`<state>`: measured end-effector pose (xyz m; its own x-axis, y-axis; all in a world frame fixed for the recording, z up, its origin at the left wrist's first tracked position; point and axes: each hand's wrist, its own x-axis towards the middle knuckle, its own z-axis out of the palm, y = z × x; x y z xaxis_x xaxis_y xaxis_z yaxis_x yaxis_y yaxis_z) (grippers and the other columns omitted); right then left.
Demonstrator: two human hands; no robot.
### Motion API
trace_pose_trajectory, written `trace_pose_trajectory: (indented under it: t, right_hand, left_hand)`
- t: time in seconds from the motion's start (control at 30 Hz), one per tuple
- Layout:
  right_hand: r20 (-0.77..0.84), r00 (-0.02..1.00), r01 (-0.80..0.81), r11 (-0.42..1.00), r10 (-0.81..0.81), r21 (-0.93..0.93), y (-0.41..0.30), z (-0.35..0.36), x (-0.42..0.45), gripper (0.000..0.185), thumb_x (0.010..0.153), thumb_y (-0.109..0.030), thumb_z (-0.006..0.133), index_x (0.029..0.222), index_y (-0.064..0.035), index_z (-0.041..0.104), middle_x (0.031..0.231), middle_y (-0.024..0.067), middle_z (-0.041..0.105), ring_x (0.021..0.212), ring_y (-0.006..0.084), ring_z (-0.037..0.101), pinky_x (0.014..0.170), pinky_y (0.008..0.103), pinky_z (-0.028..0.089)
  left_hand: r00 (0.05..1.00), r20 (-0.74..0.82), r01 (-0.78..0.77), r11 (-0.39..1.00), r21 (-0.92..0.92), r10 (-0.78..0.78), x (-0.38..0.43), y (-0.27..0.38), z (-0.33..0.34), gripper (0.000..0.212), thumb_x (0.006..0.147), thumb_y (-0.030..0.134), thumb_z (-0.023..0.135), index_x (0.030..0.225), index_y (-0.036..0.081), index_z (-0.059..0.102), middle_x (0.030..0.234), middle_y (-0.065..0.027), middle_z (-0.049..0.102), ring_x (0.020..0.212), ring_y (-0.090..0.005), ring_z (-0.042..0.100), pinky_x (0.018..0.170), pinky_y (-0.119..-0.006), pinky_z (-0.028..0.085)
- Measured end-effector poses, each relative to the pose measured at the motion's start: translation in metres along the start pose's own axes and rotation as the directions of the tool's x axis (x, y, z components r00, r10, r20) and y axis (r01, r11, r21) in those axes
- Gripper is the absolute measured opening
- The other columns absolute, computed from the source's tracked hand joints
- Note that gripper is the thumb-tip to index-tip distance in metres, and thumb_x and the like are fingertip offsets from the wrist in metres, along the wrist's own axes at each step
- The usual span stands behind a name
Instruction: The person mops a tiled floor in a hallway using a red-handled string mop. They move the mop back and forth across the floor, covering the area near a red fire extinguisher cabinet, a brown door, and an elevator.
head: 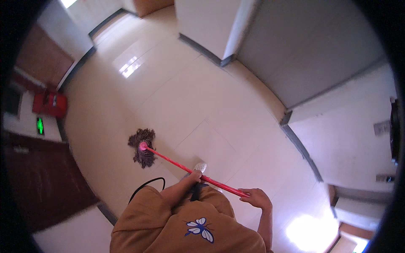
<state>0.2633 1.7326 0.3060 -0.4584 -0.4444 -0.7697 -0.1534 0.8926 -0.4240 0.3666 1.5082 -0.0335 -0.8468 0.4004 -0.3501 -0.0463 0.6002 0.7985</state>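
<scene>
A string mop with dark grey-brown strands [144, 158] lies spread on the tiled floor, left of the middle. Its red handle [172, 162] slants from the pink joint down to the right, across the front of my body. My left hand [195, 175] is closed around the handle's middle part, close to my waist. Near the handle's upper end, my right hand [255, 197] grips it with thumb and fingers. A patterned light shoe [200, 167] shows just beyond my left hand.
Glossy floor tiles [202, 101] stretch ahead. A red box [50, 103] stands by the left wall, near a lit green sign [40, 126] and a dark door [44, 183]. A white wall corner [223, 60] juts out ahead; a wide grey door [303, 50] is at the upper right.
</scene>
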Motion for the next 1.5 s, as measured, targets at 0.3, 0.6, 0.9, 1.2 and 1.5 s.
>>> trace_pose_trajectory:
  t: [0.3,0.6,0.9,1.2,1.5]
  right_hand:
    - [-0.255,0.931,-0.183,0.938,0.262,0.296,0.014,0.059,-0.054,0.033,0.066,-0.033,0.048,0.096,-0.0182,0.047,0.076,0.0115,0.053,0.070,0.0265,0.051,0.064,0.0322,0.039]
    - [-0.399,0.647,-0.333,0.712,0.650,0.619,-0.015,0.103,-0.094,0.031,0.067,-0.025,0.048,0.096,-0.0156,0.047,0.072,0.0145,0.053,0.067,0.0263,0.053,0.058,0.0310,0.042]
    - [-0.253,0.662,-0.352,0.591,0.705,0.725,-0.048,0.064,-0.156,0.040,0.059,-0.011,0.055,0.098,-0.0111,0.046,0.075,0.0181,0.052,0.067,0.0198,0.054,0.059,0.0286,0.042]
    - [-0.363,0.801,-0.313,0.850,0.476,0.423,0.001,-0.019,-0.116,0.043,0.057,-0.013,0.057,0.099,-0.0094,0.045,0.072,0.0152,0.053,0.062,0.0253,0.052,0.058,0.0310,0.040]
    - [-0.234,0.916,-0.204,0.879,0.327,0.430,0.042,-0.095,-0.013,0.037,0.063,-0.023,0.052,0.098,-0.0119,0.046,0.077,0.0163,0.052,0.066,0.0276,0.051,0.063,0.0319,0.040]
  left_hand:
    - [0.989,-0.041,-0.128,0.968,0.215,0.140,0.072,-0.013,0.048,0.032,0.057,0.033,0.053,0.060,0.002,0.049,0.059,-0.0170,0.050,0.058,-0.0291,0.051,0.052,-0.035,0.041]
    - [0.875,0.315,0.476,0.772,-0.421,-0.368,0.101,0.138,-0.011,0.030,0.067,0.025,0.041,0.066,-0.003,0.052,0.063,-0.0155,0.053,0.058,-0.0241,0.054,0.051,-0.035,0.044]
    - [0.607,0.790,0.695,0.542,-0.472,-0.090,0.097,0.212,-0.042,0.025,0.073,0.023,0.042,0.071,0.001,0.053,0.065,-0.0082,0.056,0.055,-0.0174,0.055,0.054,-0.027,0.045]
    - [0.817,0.574,0.546,0.259,-0.797,0.046,0.131,0.208,-0.087,0.023,0.074,0.025,0.042,0.074,0.003,0.049,0.067,-0.0080,0.054,0.060,-0.0155,0.053,0.055,-0.027,0.046]
    - [0.858,0.360,0.430,0.130,-0.893,-0.367,0.199,0.156,-0.138,0.024,0.071,0.027,0.047,0.073,0.003,0.047,0.067,-0.0086,0.052,0.060,-0.0183,0.052,0.057,-0.029,0.044]
